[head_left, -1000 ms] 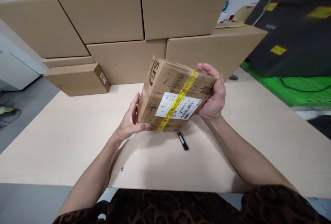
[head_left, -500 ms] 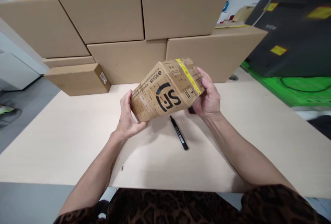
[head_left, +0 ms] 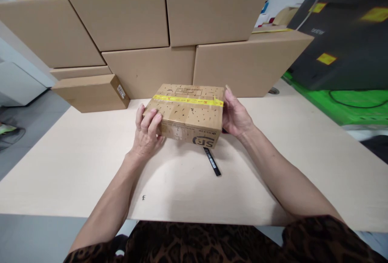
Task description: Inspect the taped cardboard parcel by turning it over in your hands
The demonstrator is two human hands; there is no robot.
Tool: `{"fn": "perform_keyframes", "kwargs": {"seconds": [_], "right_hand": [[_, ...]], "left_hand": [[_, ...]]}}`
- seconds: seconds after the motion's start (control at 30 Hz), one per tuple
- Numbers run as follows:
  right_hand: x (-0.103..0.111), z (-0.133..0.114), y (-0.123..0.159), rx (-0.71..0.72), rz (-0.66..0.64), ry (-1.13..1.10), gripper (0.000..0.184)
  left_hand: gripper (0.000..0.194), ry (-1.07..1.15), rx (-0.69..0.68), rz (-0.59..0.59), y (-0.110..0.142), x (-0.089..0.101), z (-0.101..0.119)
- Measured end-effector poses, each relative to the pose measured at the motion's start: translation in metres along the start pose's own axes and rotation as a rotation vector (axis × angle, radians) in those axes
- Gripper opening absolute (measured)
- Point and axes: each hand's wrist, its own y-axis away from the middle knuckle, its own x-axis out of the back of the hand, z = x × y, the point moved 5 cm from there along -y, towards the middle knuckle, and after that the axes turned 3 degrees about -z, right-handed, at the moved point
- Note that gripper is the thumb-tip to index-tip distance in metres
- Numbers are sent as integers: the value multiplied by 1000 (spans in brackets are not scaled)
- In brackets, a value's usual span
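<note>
A small brown cardboard parcel (head_left: 188, 111) with a yellow tape strip across its top and a black logo on its near side sits level, at or just above the pale table (head_left: 75, 166). My left hand (head_left: 147, 133) grips its left end, fingers curled over the top edge. My right hand (head_left: 235, 115) presses flat against its right end. A black marker pen (head_left: 212, 162) lies on the table just in front of the parcel, partly hidden under it.
Large plain cardboard boxes (head_left: 151, 12) are stacked like a wall behind the parcel. A flat box with a small label (head_left: 91, 92) lies at the back left. A black machine (head_left: 342, 32) and a green surface (head_left: 348, 105) stand at the right.
The parcel was turned over in both hands, from label side facing me to the taped face upward, and lowered toward the table over the pen.
</note>
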Motion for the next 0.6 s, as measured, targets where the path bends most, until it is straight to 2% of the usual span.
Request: {"fn": "perform_keyframes", "kwargs": {"seconds": [0.07,0.13,0.23,0.33,0.4,0.47,0.6], "right_hand": [[2,7,2,-149,89,-116,61],[-2,12,4,-241,124,-200,54],[-12,9,5,-191,116,-278,42],[-21,5,6,-88,123,-321,37],[-24,4,7,-37,136,-318,39],[-27,3,8,30,154,-287,43],[-28,0,13,206,261,-227,46]], "left_hand": [[55,12,38,-12,0,1,-3],[53,4,33,-18,2,2,-4],[61,16,-30,13,5,3,1],[94,31,-31,130,7,4,7],[116,105,98,191,6,3,7],[123,300,281,185,4,-1,4],[97,765,590,13,0,-10,11]]}}
